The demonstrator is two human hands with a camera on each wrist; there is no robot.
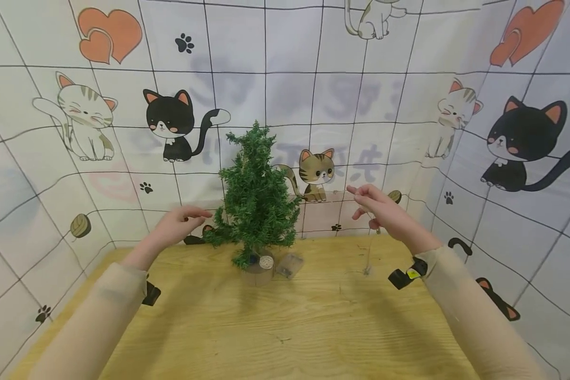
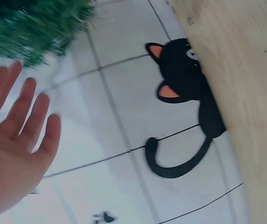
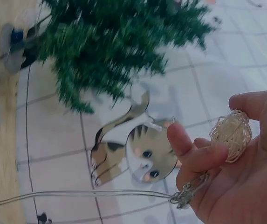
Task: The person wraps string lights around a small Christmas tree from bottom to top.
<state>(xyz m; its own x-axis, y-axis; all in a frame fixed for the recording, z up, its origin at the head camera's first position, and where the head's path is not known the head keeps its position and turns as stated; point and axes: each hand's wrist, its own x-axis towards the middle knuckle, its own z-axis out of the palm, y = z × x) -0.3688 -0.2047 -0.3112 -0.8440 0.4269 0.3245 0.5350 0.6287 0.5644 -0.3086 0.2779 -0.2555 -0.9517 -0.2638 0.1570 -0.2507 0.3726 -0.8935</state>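
Observation:
A small green artificial Christmas tree (image 1: 256, 195) stands upright at the back of the table, in a round beige pot (image 1: 258, 277). My left hand (image 1: 178, 227) is beside its left lower branches, fingers loosely extended; whether the fingertips touch the needles I cannot tell. My right hand (image 1: 382, 211) is raised to the right of the tree, apart from it. In the right wrist view it holds a pale woven rattan ball (image 3: 233, 135) between thumb and fingers. A thin clear wire (image 3: 100, 193) with a tangled bunch runs from this hand down toward the table.
Another woven ball (image 1: 266, 262) rests against the pot's front. A small clear packet (image 1: 290, 265) lies to its right. Wire ends (image 1: 367, 270) reach the wooden table (image 1: 313, 327), where green bits are scattered. A cat-printed cloth (image 1: 294, 100) closes the back and sides.

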